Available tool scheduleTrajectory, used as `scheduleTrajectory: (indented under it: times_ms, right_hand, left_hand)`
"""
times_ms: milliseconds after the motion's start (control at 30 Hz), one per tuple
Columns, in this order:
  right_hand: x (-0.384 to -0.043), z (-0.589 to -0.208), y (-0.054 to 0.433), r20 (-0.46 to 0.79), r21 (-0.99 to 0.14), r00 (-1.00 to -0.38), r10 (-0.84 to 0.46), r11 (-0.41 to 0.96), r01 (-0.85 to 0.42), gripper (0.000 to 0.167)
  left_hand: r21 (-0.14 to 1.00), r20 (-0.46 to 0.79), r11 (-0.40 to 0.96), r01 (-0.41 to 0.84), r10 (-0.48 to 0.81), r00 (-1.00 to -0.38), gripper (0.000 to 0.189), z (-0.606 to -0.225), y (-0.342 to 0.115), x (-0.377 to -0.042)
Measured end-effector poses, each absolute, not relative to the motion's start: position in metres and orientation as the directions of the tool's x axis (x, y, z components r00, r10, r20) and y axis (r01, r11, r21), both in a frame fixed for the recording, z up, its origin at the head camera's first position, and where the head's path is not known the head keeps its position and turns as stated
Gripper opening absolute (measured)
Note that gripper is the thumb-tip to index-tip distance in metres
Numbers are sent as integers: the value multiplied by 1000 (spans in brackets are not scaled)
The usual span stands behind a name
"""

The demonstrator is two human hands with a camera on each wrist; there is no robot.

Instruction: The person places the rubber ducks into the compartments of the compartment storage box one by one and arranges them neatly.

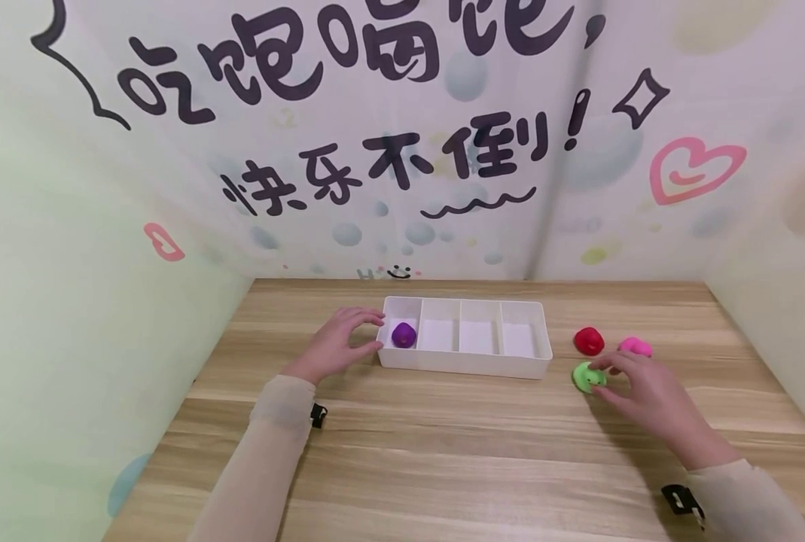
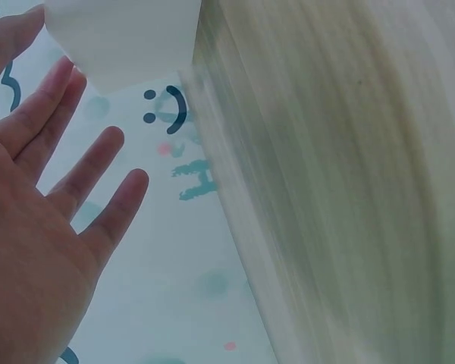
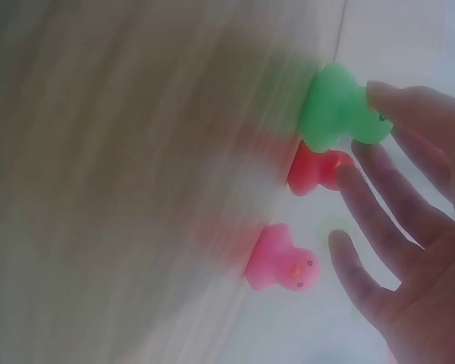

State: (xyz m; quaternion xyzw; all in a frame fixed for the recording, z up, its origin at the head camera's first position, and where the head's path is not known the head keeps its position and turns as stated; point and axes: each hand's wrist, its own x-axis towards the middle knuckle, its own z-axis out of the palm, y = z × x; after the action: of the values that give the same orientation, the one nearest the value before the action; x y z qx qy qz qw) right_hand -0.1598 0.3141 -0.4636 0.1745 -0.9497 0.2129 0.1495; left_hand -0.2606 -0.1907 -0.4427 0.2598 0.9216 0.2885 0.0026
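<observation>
At the left end of a white four-section tray (image 1: 466,363), my left hand (image 1: 337,342) has its thumb and fingertips right at the end wall. The left wrist view shows those fingers spread and fairly straight beside the tray (image 2: 129,42). Inside the leftmost section sits a purple toy (image 1: 404,335). On the right, my right hand (image 1: 653,395) pinches a green toy duck (image 1: 581,376) by its head between thumb and fingers. In the right wrist view the green duck's body (image 3: 330,110) shows low at the tabletop. Behind it stand a red toy duck (image 1: 588,341) and a pink toy duck (image 3: 277,258).
The wooden table (image 1: 402,459) meets a printed backdrop (image 1: 294,248) just behind the tray, with pale side walls left and right. The red and pink ducks stand close to the right hand's fingers.
</observation>
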Motion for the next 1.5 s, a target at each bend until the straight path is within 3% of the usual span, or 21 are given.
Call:
scheduleTrajectory:
  times_ms: [867, 1500]
  right_hand:
    - [-173, -432, 299, 488, -351, -830, -269, 811, -469, 38]
    - [-193, -409, 256, 417, -421, -873, -253, 797, -433, 36]
  left_hand:
    - [525, 130, 711, 468, 476, -870, 43, -447, -193, -263]
    - [531, 152, 694, 486, 487, -860, 43, -444, -193, -261]
